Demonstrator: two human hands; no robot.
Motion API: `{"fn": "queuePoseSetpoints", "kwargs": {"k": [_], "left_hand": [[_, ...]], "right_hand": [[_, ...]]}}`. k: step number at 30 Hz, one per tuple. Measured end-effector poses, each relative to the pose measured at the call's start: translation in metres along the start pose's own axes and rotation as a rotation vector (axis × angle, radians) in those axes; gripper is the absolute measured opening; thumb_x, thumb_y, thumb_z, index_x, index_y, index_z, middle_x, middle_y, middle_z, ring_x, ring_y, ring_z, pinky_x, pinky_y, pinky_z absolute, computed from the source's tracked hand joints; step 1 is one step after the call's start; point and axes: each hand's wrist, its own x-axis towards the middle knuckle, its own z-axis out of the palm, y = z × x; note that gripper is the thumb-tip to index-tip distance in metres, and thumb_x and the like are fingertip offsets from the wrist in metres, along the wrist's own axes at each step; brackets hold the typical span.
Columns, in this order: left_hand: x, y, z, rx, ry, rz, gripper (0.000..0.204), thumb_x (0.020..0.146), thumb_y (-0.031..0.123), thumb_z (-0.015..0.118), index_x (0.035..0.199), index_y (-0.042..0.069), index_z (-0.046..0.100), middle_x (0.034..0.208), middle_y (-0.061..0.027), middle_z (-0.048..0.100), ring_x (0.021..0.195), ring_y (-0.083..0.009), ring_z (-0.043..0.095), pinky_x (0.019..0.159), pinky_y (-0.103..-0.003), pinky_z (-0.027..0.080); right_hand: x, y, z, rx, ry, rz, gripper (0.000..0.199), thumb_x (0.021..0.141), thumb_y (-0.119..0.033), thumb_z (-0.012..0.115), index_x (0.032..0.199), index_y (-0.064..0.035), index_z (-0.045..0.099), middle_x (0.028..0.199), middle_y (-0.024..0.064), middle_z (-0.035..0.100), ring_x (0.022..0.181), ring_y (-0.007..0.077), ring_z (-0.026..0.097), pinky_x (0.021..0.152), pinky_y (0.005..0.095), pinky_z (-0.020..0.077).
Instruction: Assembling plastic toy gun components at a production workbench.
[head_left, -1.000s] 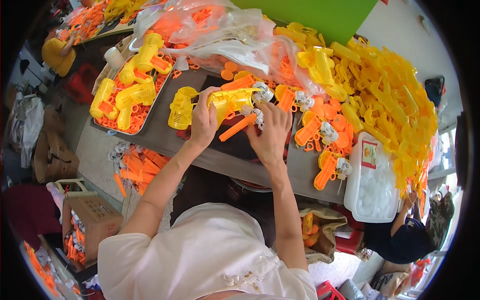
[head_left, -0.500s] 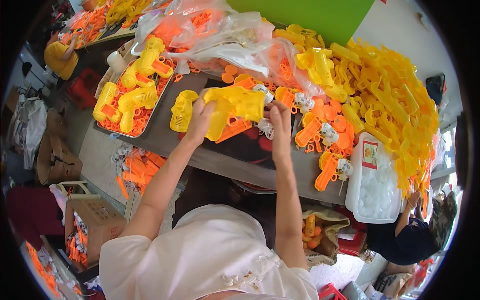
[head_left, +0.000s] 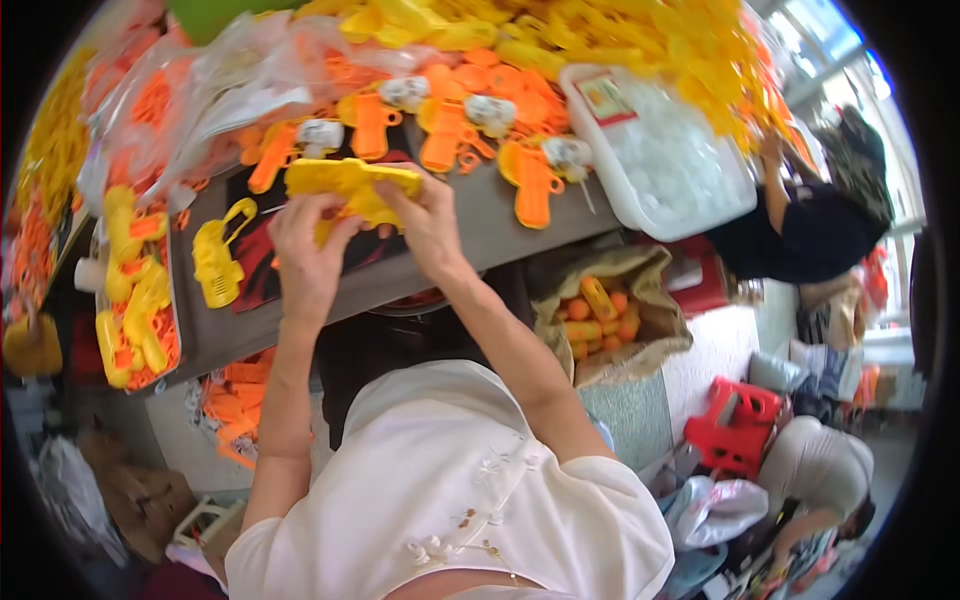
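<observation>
Above the table's front part, I hold a yellow plastic toy-gun shell (head_left: 335, 178) between both hands. My left hand (head_left: 308, 240) pinches its left and lower side, fingers closed. My right hand (head_left: 428, 222) is closed on its right end, thumb along the near face. Anything inside the shell is hidden. Left of my left hand, another yellow shell (head_left: 217, 258) lies on the table. Beyond my hands is a row of orange toy-gun pieces (head_left: 371, 125) with whitish units attached; the rightmost orange piece (head_left: 531, 185) lies nearest the table edge.
A tray (head_left: 172, 330) of yellow toy guns over orange bits stands at left. A white bin (head_left: 640, 215) of clear plastic pieces is at right, below a yellow heap (head_left: 640, 45). Below the table sits an open sack (head_left: 655, 345). Another person (head_left: 800, 225) works at far right.
My view has swung right, so the table appears shifted left. The yellow shell has been turned in my hands, and my right hand has closed onto its right end.
</observation>
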Motion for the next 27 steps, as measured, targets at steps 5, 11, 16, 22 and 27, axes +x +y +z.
{"fn": "queuePoseSetpoints", "kwargs": {"k": [5,11,16,22,27], "left_hand": [[0.007,0.027,0.003,-0.037,-0.054,0.064,0.02,0.076,0.01,0.075,0.089,0.006,0.061,0.083,-0.003,0.06,0.081,-0.0213,0.058,0.086,-0.035,0.036],[-0.019,0.081,-0.021,-0.233,-0.238,0.229,0.016,0.075,-0.001,0.07,0.084,0.003,0.058,0.086,-0.0066,0.06,0.085,-0.0189,0.058,0.079,-0.03,0.045],[-0.019,-0.003,-0.007,-0.463,-0.143,-0.297,0.005,0.096,0.004,0.056,0.099,0.001,0.055,0.086,-0.0039,0.061,0.076,-0.0095,0.06,0.074,-0.022,0.049],[-0.048,-0.061,-0.003,-0.373,-0.001,-0.388,0.011,0.098,0.013,0.055,0.1,0.002,0.053,0.085,-0.0041,0.058,0.068,-0.0086,0.056,0.066,-0.022,0.046],[-0.057,-0.064,0.018,-0.248,0.093,-0.354,0.013,0.099,0.015,0.055,0.101,0.002,0.054,0.086,-0.0038,0.058,0.07,-0.0087,0.055,0.064,-0.023,0.044]], "right_hand": [[-0.02,-0.019,-0.008,-0.136,0.157,-0.138,0.017,0.095,-0.008,0.057,0.108,0.0003,0.063,0.081,0.0059,0.066,0.062,0.0112,0.062,0.05,0.0214,0.0435],[-0.07,-0.078,-0.074,-0.685,0.477,-0.72,0.026,0.088,-0.005,0.064,0.113,0.0009,0.063,0.089,0.0098,0.067,0.07,0.0143,0.064,0.061,0.0255,0.0502],[-0.177,-0.05,-0.155,-1.032,0.468,-0.906,0.028,0.088,-0.004,0.062,0.116,0.0043,0.06,0.104,0.0154,0.068,0.087,0.0211,0.066,0.077,0.029,0.054],[-0.198,-0.004,-0.264,0.209,1.251,-0.381,0.035,0.096,-0.002,0.048,0.131,0.0021,0.046,0.12,0.0153,0.06,0.096,0.0264,0.065,0.084,0.0368,0.0543],[-0.114,-0.013,-0.334,0.305,1.175,-0.543,0.039,0.094,0.001,0.047,0.134,-0.0015,0.044,0.125,0.0138,0.057,0.11,0.0299,0.06,0.088,0.0387,0.0544]]}}
